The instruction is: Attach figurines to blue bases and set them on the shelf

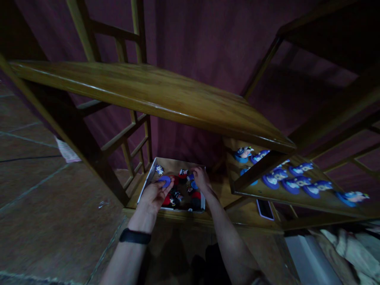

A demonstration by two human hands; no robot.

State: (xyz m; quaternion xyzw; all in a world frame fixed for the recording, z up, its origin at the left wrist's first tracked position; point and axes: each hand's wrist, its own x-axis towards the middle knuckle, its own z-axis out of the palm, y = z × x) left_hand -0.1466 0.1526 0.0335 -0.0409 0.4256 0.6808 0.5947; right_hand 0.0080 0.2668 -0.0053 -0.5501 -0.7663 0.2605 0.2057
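Note:
My left hand [154, 194] is closed on a purple disc-shaped base [164, 181], held over the left side of a shallow white cardboard box [180, 160]. My right hand [202, 179] reaches into the box's right side. Its fingers are bent down beside a small blue piece [194, 185]; whether they grip anything is hard to see. Several small figurines lie inside, among them a red and black one [183, 173] at the back and a white and purple one [159, 170] in the left corner. Dim light blurs the pieces in the middle.
A wooden shelf board [166, 93] spans above my hands. On a raised shelf to the right stand several figurines [274, 178] with purple or blue round bases. A phone [265, 209] lies on the lower board. Cloth [347, 253] and a grey box [307, 257] are at the lower right.

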